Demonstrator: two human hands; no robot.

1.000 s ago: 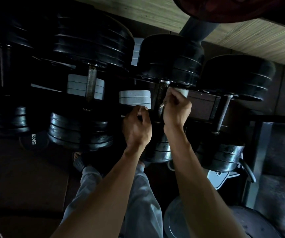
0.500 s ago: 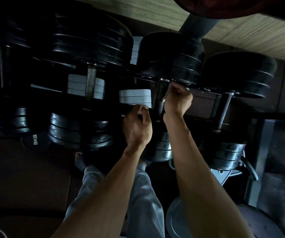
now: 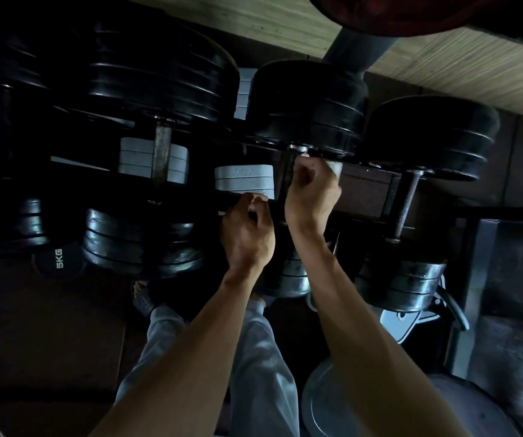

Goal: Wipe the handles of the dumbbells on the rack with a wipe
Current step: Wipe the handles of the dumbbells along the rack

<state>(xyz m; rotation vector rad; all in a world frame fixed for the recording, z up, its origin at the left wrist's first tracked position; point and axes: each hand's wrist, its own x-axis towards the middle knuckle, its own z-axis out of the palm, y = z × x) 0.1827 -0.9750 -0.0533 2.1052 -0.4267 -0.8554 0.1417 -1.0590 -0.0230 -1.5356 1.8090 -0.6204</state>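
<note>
Several black plate dumbbells lie across a dark rack. My right hand (image 3: 312,190) grips the metal handle (image 3: 288,179) of the middle dumbbell (image 3: 309,105), high up against its far plates. A white wipe (image 3: 334,168) shows at my fingers, wrapped on the handle. My left hand (image 3: 247,231) is just left of and below it, fingers curled round what looks like the rack's dark front rail (image 3: 364,217). The handles of the left dumbbell (image 3: 161,156) and the right dumbbell (image 3: 407,203) are bare.
Grey plates (image 3: 243,181) sit on a lower shelf behind the handles. A 5KG weight (image 3: 59,258) lies low at the left. My legs and a sandalled foot (image 3: 143,298) are below. A round plate (image 3: 326,402) lies on the floor at the right.
My right hand has slid a little up the middle handle toward the far plates, with the wipe. My left hand has stayed in place.
</note>
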